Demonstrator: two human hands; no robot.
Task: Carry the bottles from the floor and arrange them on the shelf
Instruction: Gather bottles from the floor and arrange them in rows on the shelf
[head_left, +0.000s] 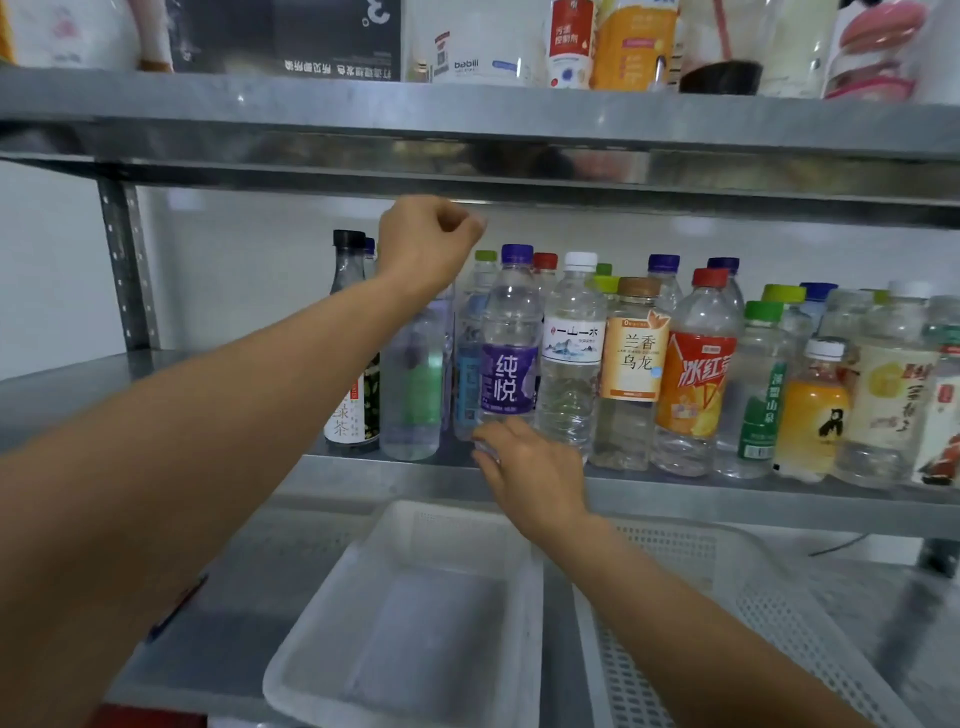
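Several plastic bottles stand in rows on the middle metal shelf (675, 501). My left hand (428, 241) is curled over the top of a clear bottle (413, 384) near the row's left end, and its cap is hidden under my fingers. My right hand (524, 467) reaches from below and holds the base of the purple-label water bottle (511, 332), which stands upright at the shelf's front edge. To the right stand a white-cap water bottle (571, 358), a tea bottle with a brown cap (634, 364) and a red-label bottle (698, 374).
A dark-capped green tea bottle (353, 332) marks the row's left end, with bare shelf beyond it. Two white plastic baskets (415, 618) (727, 597) sit on the shelf below. The upper shelf (467, 111) carries boxes and containers close above the bottle caps.
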